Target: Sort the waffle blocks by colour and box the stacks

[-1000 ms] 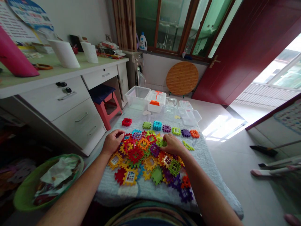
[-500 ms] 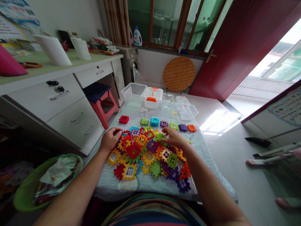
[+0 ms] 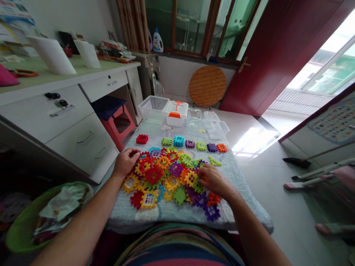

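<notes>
A loose pile of plastic interlocking building pieces (image 3: pixel 154 173) covers the middle of the cloth-topped table, many with window-like openings. My left hand (image 3: pixel 126 162) rests at the pile's far left corner, fingers curled together beside red and blue pieces; what they grip, if anything, is hidden. Over the pile's right side, my right hand (image 3: pixel 215 180) has thumb and fingers bent down around a spot where some orange shows. A green windowed piece (image 3: pixel 198 187) lies just below its thumb. Beyond the hand is a light green triangular piece (image 3: pixel 215 161).
Behind the pile runs a row of pieces by colour, from red (image 3: pixel 142 139) to a light blue stack (image 3: pixel 179 141) to orange (image 3: pixel 222 147). Clear plastic boxes (image 3: pixel 153 107) stand at the far edge. A green basket (image 3: pixel 16 225) sits at left, a red stool (image 3: pixel 122 125) by the desk.
My right hand has moved from the far middle of the pile toward its right side, and its fingers have bent down. My left hand stays at the pile's left corner. The view has shifted slightly.
</notes>
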Tool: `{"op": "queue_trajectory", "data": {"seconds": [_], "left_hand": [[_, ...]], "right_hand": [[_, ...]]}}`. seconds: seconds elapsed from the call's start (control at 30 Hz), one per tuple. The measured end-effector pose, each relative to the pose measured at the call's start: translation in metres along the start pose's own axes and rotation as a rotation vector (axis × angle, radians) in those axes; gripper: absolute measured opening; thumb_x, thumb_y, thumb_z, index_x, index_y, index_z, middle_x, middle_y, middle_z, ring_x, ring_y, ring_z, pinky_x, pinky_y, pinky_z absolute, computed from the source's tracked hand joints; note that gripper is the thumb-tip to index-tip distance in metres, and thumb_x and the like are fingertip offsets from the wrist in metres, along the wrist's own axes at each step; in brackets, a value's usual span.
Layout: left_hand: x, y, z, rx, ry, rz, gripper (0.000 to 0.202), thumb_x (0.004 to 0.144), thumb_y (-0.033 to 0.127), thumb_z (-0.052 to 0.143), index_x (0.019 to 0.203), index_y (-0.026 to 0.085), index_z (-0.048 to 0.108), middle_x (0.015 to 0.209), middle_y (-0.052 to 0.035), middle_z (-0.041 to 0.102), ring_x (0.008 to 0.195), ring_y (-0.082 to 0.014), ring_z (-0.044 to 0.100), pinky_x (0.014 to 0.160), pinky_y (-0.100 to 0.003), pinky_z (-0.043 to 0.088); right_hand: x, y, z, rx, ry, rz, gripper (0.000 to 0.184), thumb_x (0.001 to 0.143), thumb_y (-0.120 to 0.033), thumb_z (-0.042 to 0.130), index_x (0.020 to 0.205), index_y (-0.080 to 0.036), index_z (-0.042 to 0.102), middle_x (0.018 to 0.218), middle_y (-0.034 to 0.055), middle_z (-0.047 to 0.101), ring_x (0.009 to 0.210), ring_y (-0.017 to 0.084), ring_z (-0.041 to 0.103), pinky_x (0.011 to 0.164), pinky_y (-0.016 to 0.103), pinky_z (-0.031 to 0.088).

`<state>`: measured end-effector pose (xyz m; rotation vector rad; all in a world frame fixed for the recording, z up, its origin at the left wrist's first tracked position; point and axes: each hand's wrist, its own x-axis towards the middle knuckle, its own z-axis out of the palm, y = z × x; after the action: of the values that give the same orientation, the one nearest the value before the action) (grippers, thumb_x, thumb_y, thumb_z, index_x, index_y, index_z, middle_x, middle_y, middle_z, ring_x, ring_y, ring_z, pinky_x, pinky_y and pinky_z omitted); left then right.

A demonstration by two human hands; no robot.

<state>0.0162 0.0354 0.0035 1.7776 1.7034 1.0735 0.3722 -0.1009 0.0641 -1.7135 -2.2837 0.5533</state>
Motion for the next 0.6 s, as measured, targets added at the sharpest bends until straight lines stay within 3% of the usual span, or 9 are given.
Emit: {"op": "queue_trajectory", "data": {"seconds": [0.17,0.43,0.53,0.6], "left_hand": [[0.000,-0.001,0.000,-0.001,-0.005,0.006,0.032,0.073,0.042,0.054,0.086,0.018,0.070,0.082,-0.0032,0.072,0.074,-0.0192,0.065,0.075,-0.027,0.051],[0.000,-0.002,0.001,-0.001,0.000,0.006,0.031,0.073,0.042,0.054,0.085,0.019,0.070,0.082,-0.0029,0.073,0.073,-0.0192,0.065,0.076,-0.028,0.052],[0.001,-0.003,0.001,-0.002,-0.002,0.005,0.031,0.073,0.042,0.054,0.085,0.018,0.070,0.082,-0.0033,0.073,0.074,-0.0194,0.065,0.077,-0.028,0.052],[0.001,-0.004,0.001,-0.007,-0.005,0.006,0.032,0.073,0.043,0.054,0.086,0.018,0.070,0.082,-0.0033,0.073,0.074,-0.0194,0.065,0.077,-0.028,0.052]], "right_hand": [[0.001,0.002,0.006,0.067,0.065,0.026,0.009,0.073,-0.010,0.057,0.075,-0.019,0.055,0.080,0.0010,0.053,0.077,0.015,0.048,0.070,0.026,0.035],[0.005,0.008,-0.015,0.270,0.262,0.101,0.011,0.075,-0.020,0.056,0.072,-0.022,0.046,0.064,-0.0038,0.048,0.060,0.012,0.043,0.058,0.025,0.033],[0.010,0.005,-0.011,0.220,0.432,0.097,0.011,0.079,-0.021,0.056,0.074,-0.022,0.046,0.070,-0.0012,0.051,0.066,0.014,0.047,0.063,0.027,0.037],[0.012,0.003,-0.003,0.141,0.467,0.059,0.010,0.080,-0.019,0.055,0.075,-0.022,0.047,0.078,0.0014,0.053,0.075,0.016,0.050,0.070,0.028,0.039]]}}
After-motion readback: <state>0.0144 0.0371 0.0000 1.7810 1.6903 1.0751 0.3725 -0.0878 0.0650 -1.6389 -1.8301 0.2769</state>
